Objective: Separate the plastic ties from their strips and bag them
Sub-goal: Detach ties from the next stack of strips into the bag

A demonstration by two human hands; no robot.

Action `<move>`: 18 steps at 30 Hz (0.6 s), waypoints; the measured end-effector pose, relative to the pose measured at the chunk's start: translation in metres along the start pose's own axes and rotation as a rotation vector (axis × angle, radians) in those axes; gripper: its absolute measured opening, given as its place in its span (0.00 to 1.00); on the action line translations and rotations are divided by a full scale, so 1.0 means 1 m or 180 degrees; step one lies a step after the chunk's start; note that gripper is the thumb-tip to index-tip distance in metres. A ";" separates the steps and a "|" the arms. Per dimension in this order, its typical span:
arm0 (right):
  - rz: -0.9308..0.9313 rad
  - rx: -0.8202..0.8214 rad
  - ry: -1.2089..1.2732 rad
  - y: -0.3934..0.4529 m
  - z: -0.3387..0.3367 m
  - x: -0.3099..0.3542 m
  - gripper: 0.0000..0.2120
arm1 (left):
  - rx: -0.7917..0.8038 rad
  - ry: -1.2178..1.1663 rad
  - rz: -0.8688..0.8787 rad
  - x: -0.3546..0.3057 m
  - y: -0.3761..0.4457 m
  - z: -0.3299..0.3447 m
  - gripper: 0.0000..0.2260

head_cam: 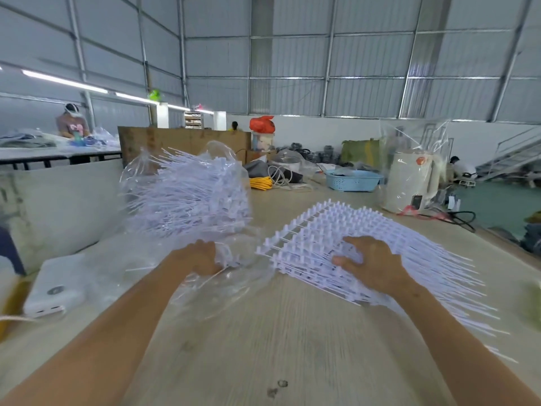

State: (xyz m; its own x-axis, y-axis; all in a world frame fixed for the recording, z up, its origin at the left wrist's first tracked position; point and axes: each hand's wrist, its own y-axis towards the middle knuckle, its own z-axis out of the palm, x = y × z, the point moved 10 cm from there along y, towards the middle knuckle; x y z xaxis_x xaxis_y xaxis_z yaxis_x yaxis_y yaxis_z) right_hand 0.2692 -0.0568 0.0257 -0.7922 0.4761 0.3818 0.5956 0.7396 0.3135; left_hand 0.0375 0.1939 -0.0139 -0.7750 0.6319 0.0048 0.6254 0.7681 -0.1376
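Two bare hands work at the near edge of the counter [263, 347]. The right hand [371, 265] lies palm down on a stack of tie strips [336, 230], its fingers [351, 260] curled over the rows and holding them; the thin tails fan out toward the right, past the wrist. The left hand [202, 257] is closed on crumpled film at the near edge of the clear bag [181, 194], though motion blur hides exactly what else, if anything, it pinches.

These strips look light and springy: thin moulded plastic, with a stiffer spine where the heads join the runner and whippy tails that would snag one another. Taking hold near the heads, close to the runner, seems the surer place, since the tails would bend and slip. The bag is soft, slick and shapeless, so its mouth probably needs one hand to keep it open.

Farther off, the bag bulges with loose white ties [190, 197] pointing every way, some poking toward the film. Beyond sit a blue basket [352, 180], a yellow coil [260, 183] and a white appliance [409, 183] wrapped in plastic.
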 end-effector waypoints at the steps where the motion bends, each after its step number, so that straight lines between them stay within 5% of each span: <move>1: -0.0016 0.0198 -0.0086 -0.001 0.007 0.000 0.36 | 0.0030 -0.0041 -0.0054 0.002 -0.001 0.001 0.31; 6: 0.0035 0.0682 0.0569 -0.006 0.010 0.006 0.48 | -0.0640 0.0257 -0.0131 -0.035 -0.015 -0.054 0.24; 9: -0.0041 0.1222 -0.0591 -0.015 0.030 0.004 0.49 | -0.1296 -0.0417 0.0416 -0.093 -0.022 -0.083 0.20; 13: -0.0039 0.0937 -0.1278 -0.022 0.030 0.010 0.41 | -0.0945 -0.1572 0.1142 -0.166 -0.014 -0.059 0.28; 16: 0.0003 0.0934 -0.1464 -0.028 0.033 0.020 0.38 | -0.0437 -0.1436 0.1043 -0.200 -0.001 -0.022 0.41; 18: 0.0035 0.0915 -0.1397 -0.032 0.035 0.029 0.39 | -0.0463 -0.1366 0.1100 -0.206 0.008 -0.020 0.40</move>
State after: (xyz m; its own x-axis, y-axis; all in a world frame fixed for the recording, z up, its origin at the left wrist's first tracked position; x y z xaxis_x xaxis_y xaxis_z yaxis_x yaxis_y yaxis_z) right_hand 0.2228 -0.0496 -0.0039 -0.8039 0.5936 -0.0357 0.5925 0.8047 0.0368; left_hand 0.2038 0.0721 0.0041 -0.4715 0.7735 -0.4234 0.8316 0.5498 0.0782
